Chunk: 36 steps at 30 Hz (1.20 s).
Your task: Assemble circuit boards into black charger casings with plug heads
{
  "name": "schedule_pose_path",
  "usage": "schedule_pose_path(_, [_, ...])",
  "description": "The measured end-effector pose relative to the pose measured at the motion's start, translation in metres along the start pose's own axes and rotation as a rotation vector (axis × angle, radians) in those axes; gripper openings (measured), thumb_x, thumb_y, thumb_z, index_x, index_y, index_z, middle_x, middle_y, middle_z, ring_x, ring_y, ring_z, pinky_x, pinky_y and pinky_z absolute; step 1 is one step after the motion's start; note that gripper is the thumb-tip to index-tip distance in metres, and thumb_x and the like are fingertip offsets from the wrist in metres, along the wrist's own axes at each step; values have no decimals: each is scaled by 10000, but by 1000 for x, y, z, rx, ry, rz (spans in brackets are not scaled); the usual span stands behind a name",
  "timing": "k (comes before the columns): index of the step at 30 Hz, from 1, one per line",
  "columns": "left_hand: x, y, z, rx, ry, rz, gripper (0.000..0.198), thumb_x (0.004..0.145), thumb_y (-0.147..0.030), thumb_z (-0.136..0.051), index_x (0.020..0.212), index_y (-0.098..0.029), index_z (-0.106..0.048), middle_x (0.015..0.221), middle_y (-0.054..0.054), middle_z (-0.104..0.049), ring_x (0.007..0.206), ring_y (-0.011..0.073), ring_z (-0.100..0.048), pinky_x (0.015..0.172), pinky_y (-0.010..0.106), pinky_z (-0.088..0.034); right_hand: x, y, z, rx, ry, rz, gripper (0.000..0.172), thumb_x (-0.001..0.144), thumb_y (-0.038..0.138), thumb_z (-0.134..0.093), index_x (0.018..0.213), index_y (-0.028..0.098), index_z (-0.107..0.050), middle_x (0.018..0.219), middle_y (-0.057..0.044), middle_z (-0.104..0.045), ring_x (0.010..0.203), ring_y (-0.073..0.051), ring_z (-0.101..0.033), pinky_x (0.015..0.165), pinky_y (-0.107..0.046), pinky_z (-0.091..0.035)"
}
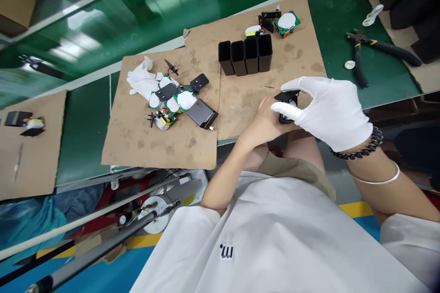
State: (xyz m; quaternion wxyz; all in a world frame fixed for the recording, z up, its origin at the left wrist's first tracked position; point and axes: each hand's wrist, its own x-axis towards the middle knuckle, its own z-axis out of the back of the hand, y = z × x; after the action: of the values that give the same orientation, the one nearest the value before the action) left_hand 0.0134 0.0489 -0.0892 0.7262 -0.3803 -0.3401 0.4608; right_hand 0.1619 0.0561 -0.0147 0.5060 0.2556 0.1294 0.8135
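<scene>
Close to the table's front edge, my bare left hand [265, 121] is wrapped round a small black casing [288, 97]. My right hand [332, 110], in a white glove, pinches the same casing between thumb and forefinger; the fingers hide much of it. Just beyond them, four-sided black sleeves [244, 55] stand in a row with open tops. To the left lies a pile of green circuit boards [172, 100] with white round pads and black end plates. A closed black box [202, 113] with a short white-tipped cable rests beside the pile.
Brown cardboard [154, 146] covers the green table. More circuit boards [288, 22] sit behind the sleeves. Black-handled pliers [360, 50] lie at the right, near several tall black sleeves [405, 0]. A crumpled white glove [142, 78] is at the left, and another cardboard sheet [34, 160] farther left.
</scene>
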Motion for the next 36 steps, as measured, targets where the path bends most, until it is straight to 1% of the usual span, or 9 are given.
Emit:
schedule_pose_path(3, [1, 2, -2, 93, 24, 0, 611, 805, -400, -810, 1302, -184, -528, 1371, 152, -598, 1369, 347, -510, 1177, 498, -374, 3, 4, 5, -59, -10, -17, 311, 930, 516, -632, 983, 246, -778, 898, -52, -783, 886, -310, -754, 813, -461, -598])
schedule_pose_path(6, [2, 2, -3, 160, 30, -9, 575, 827, -369, -783, 1300, -182, -513, 1360, 151, -600, 1376, 338, -500, 1189, 479, -342, 10, -1, 12, -155, 90, -16, 314, 922, 517, -636, 889, 245, -789, 812, -59, -773, 820, -323, -751, 765, -479, -591])
schedule_pose_path(10, [2, 2, -2, 173, 45, -66, 547, 843, -319, -749, 1309, -231, -476, 1343, 116, -623, 1362, 317, -522, 1203, 478, -307, 13, -19, 20, -161, 210, 75, 327, 897, 510, -673, 1098, 275, -781, 817, -36, -782, 797, -280, -753, 851, -487, -572])
schedule_pose_path(12, [3, 2, -2, 161, 50, -70, 567, 837, -316, -743, 1323, -242, -459, 1341, 113, -629, 1352, 318, -532, 1203, 485, -307, 10, -27, 22, -127, 197, 144, 384, 894, 477, -687, 1208, 264, -744, 890, -41, -798, 818, -267, -760, 848, -452, -577])
schedule_pose_path(17, [4, 1, 1, 133, 58, -57, 613, 761, -250, -768, 1300, -209, -478, 1381, 138, -610, 1336, 330, -533, 1193, 478, -340, -4, -39, 21, -11, 98, 320, 285, 931, 354, -662, 1196, 281, -739, 1238, -26, -751, 989, -244, -770, 842, -352, -612])
schedule_pose_path(21, [2, -1, 2, 94, 76, -46, 633, 738, -238, -777, 1299, -213, -483, 1352, 132, -628, 1302, 341, -553, 1155, 498, -389, -14, -39, 14, 47, 95, 257, 432, 880, 417, -730, 1282, 262, -704, 1279, -22, -733, 1104, -278, -742, 976, -387, -608])
schedule_pose_path(25, [1, 1, 1, 93, 41, -39, 657, 737, -284, -808, 1307, -238, -483, 1342, 97, -634, 1307, 338, -561, 1160, 471, -403, -20, -33, 6, 195, 51, 89, 311, 879, 370, -719, 1181, 301, -752, 1286, 7, -728, 1188, -280, -707, 1056, -412, -580])
schedule_pose_path(30, [1, 4, -3, 107, 26, -48, 638, 738, -306, -808, 1278, -223, -480, 1341, 91, -635, 1320, 354, -559, 1173, 486, -418, -30, -30, -5, 286, -50, 61, 270, 875, 335, -734, 1137, 274, -764, 1324, -28, -710, 1176, -265, -713, 1071, -395, -566])
schedule_pose_path(36, [1, 8, -8, 94, -19, -81, 562, 831, -422, -746, 1272, -271, -432, 1252, 74, -673, 1297, 305, -601, 1313, 563, -211, -39, -40, -25, 423, -106, 125, 281, 856, 352, -778, 1126, 278, -764, 1373, -47, -683, 1215, -278, -692, 1047, -390, -581])
